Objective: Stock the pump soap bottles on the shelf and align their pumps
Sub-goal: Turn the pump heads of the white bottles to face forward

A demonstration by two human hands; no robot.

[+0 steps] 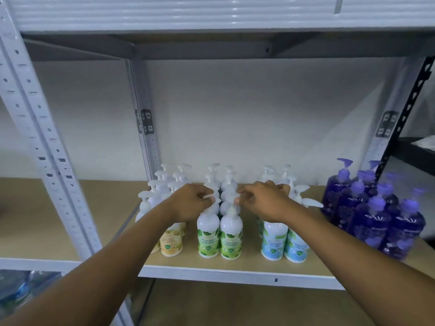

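1. Two green-label soap bottles stand upright side by side at the front of the shelf board [247,267], the left green bottle [208,234] touching the right green bottle [231,236]. More white-pumped bottles are lined up behind them in two files.
2. The left hand [191,202] reaches in over the left green bottle, thumb and fingertips pinching the left pump head [209,197].
3. The right hand [263,201] meets it from the other side, its curled fingers closed on the right pump head [236,201]. Blur hides which way that spout points.
4. Left of the green pair stand the yellow-label bottles [169,241], partly covered by the left forearm; their white spouts point leftward.
5. Right of the pair are the blue-label bottles [274,241], two at the front and more behind, with one spout sticking out to the right past the wrist.
6. Further right, well apart from the hands, a block of purple bottles [369,222] with purple pumps fills the shelf end.
7. Around all this is a pale metal rack: a perforated upright post [47,142] at the left, an upper shelf [211,27] overhead and a plain wall [259,114] behind.
8. A black rack [414,90] adjoins at the far right.
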